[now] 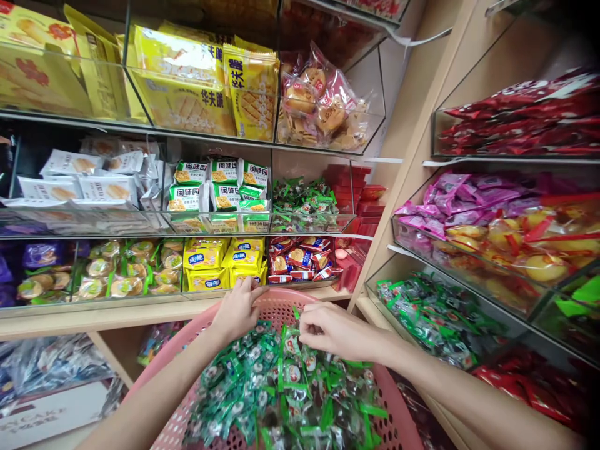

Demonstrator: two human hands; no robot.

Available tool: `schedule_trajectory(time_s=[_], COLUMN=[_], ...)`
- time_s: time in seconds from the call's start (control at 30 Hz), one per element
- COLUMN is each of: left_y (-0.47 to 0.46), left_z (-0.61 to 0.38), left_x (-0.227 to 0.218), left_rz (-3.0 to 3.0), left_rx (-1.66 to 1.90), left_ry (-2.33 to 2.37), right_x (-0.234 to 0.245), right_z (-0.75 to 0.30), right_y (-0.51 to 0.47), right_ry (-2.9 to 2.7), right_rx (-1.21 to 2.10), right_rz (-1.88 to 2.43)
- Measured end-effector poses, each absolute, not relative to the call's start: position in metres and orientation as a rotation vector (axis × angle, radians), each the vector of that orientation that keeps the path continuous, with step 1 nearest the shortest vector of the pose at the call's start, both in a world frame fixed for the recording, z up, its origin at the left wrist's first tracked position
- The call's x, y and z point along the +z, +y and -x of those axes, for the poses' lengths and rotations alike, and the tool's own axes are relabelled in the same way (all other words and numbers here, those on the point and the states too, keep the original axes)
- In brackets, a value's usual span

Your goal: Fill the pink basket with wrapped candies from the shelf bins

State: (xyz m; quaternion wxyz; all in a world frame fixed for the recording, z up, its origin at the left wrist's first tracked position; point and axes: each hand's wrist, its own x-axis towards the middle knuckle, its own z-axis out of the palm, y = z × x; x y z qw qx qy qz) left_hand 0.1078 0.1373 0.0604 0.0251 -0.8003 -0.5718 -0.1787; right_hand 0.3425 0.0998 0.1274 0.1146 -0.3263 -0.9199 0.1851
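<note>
A pink basket fills the lower middle of the frame, its far rim close to the shelf's lowest row and its floor hidden under two heaps of sweets: small teal-wrapped sweets on the left and clear-wrapped sweets with bright green ends on the right. The right hand is the nearer to the green-ended heap, just above its far part; its fingers are curled in, and a green wrapper end stands just left of the fingertips, its long axis running nearly up and down the frame. Whether the fingers pinch that wrapper cannot be told. The left hand is further left and slightly higher, at the basket's far rim, below the yellow snack packs. Its fingers are loosely bent, pointing up and right, with no sweet visible among them; whether they press on the rim is unclear. Similar green-wrapped sweets fill a clear bin above the basket, near the middle of the frame.
</note>
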Motion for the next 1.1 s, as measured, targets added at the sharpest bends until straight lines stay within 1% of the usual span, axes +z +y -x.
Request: schedule_trajectory(time_s=[0.2,0.37,0.47,0.7,0.87,1.1], left_y=[0.136,0.135,0.135,0.136,0.137,0.138], left_z=[-0.108,-0.108,-0.108,-0.108,-0.108,-0.107], left_x=[0.061,0.062,0.062,0.061,0.061,0.058], left_rz=[2.470,2.464,2.475,2.469,2.476,2.469], left_rx=[-0.546,-0.548,-0.547,-0.541,-0.551,-0.572], left_ry=[-1.784,-1.789,-1.778,-1.781,-1.758,-1.771], right_x=[0.102,0.086,0.081,0.082,0.084,0.100], right_z=[-0.328,-0.322,-0.323,-0.325,-0.322,-0.303], right_y=[0.113,0.119,0.121,0.116,0.113,0.105], right_ry=[-2.665,-2.686,-2.657,-2.622,-2.687,-2.779], right_rx=[0.602,0.394,0.334,0.394,0.294,0.130], right_rz=[1.052,1.124,1.148,1.158,1.365,1.631])
